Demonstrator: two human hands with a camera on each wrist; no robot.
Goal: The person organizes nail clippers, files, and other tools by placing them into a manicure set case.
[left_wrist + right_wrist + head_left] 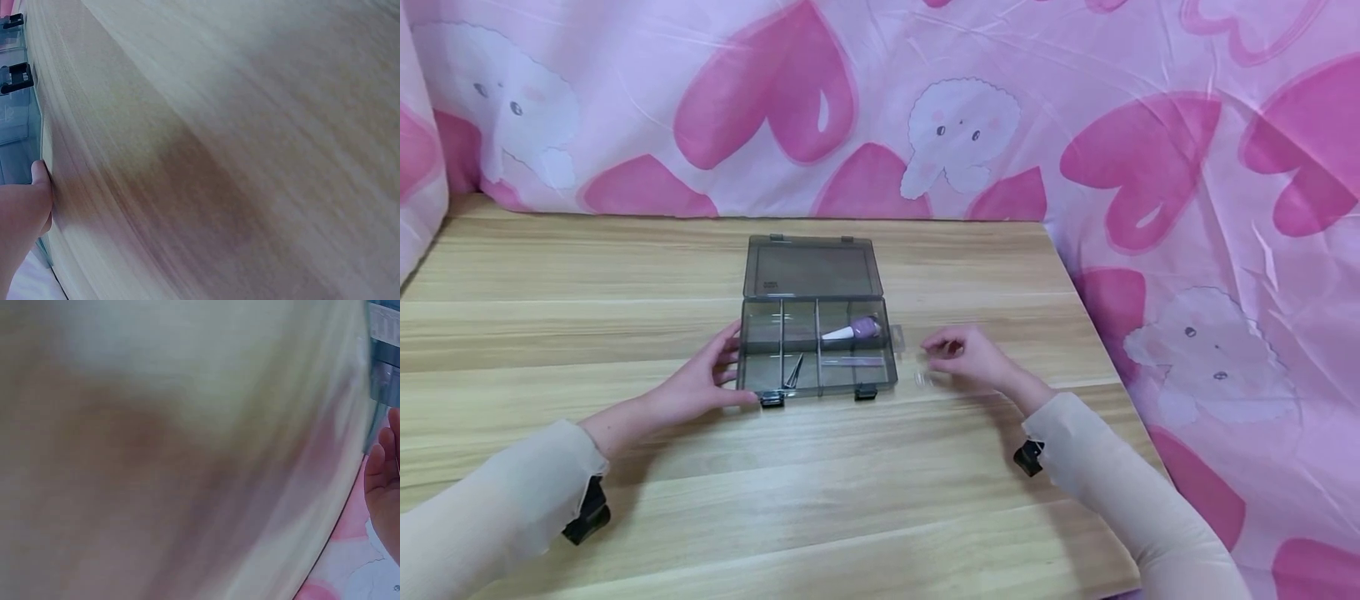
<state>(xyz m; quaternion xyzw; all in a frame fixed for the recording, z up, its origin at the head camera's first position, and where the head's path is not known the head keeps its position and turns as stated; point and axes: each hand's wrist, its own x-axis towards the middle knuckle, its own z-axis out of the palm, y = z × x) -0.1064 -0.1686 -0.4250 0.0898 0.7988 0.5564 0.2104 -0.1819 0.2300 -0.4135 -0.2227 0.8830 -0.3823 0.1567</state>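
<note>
A dark see-through compartment box (820, 346) lies on the table, its lid (816, 268) laid back. Around its front left corner my left hand (709, 377) holds it, fingers along the side and thumb at the front edge. The left wrist view shows the thumb (40, 175) against the front. Inside lie a purple nail polish bottle (865, 327) with a white cap, a slim metal tool (793, 372) and a pale flat strip (852, 362). My right hand (972, 357) is right of the box, thumb and index finger apart, near a small clear piece (922, 379).
A clear tab-like piece (898, 338) is against the box's right side. Two black latches (866, 392) stick out at its front. The wooden table (820, 500) ends at a pink patterned cloth (962, 50) behind and to the right.
</note>
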